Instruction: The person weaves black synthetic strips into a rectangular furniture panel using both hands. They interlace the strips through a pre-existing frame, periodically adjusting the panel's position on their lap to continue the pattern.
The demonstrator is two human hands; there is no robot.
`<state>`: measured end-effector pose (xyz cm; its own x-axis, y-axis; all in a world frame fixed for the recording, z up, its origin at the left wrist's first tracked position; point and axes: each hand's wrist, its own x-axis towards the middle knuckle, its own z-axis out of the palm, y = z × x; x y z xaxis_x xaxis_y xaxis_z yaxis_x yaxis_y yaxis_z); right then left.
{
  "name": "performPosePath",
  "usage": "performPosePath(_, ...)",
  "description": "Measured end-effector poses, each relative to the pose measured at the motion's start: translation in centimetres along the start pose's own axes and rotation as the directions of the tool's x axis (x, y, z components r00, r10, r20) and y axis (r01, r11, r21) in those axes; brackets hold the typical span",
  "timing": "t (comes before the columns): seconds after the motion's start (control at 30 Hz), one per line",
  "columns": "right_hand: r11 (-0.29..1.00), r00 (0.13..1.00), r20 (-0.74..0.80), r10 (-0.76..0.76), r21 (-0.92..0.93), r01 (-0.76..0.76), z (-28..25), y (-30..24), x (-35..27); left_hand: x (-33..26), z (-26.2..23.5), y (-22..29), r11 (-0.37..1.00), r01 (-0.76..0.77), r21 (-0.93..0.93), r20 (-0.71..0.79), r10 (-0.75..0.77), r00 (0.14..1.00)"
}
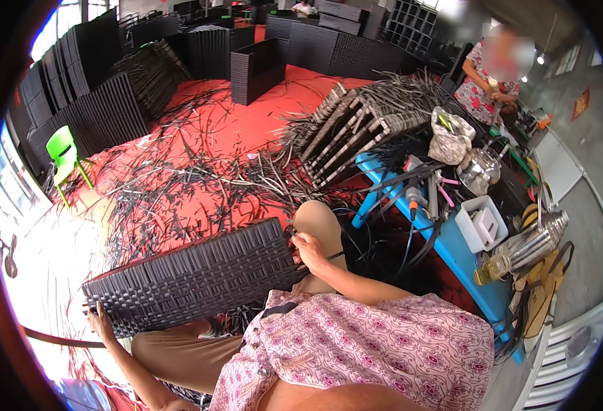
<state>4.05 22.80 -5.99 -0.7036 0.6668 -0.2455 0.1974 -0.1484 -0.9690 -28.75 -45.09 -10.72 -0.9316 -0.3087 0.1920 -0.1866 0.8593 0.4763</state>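
A long dark woven rattan panel (192, 281) lies across my lap and knees, its right end a little higher than its left. My left hand (101, 323) grips the lower left corner, fingers up against its edge. At the other end my right hand (307, 251) is closed at the right edge, beside my knee; a thin dark strip runs from near these fingers. Whether the right fingers hold the strip, the panel or both is hard to make out. The panel's underside is hidden.
Loose dark strips (199, 178) litter the red floor ahead. To the right stands a blue bench (452, 250) with a tool, a white bin (481, 225) and a metal flask (537, 240). Woven frames (363, 130) lie behind it. A green chair (67, 156) is left; another person (476, 85) stands far right.
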Motion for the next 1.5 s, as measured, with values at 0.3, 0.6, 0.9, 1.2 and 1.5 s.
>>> performPosePath(0.3,0.985,0.976,-0.175,-0.128,-0.140,0.104,2.0,3.7,2.0,0.4,-0.7,-3.9,0.814,-0.040,0.579,-0.209,0.195,0.958)
performPosePath(0.6,0.941,0.950,-0.215,-0.226,-0.299,0.156,4.4,4.7,3.4,3.9,-3.0,-5.7,0.911,0.051,0.408,0.010,-0.060,0.998)
performPosePath(0.9,0.786,0.857,-0.233,-0.460,-0.557,0.270,4.7,4.6,2.7,6.1,1.7,-7.8,0.983,-0.053,-0.176,0.085,0.069,0.994)
performPosePath(1.2,0.916,0.929,-0.269,-0.255,-0.375,0.143,4.4,4.8,3.3,6.6,4.1,-9.0,0.877,-0.091,-0.471,0.085,0.148,0.985)
performPosePath(1.5,0.959,0.925,-0.325,-0.199,-0.257,0.116,4.7,3.4,5.9,7.7,4.8,-10.0,0.768,-0.159,-0.621,0.033,0.228,0.973)
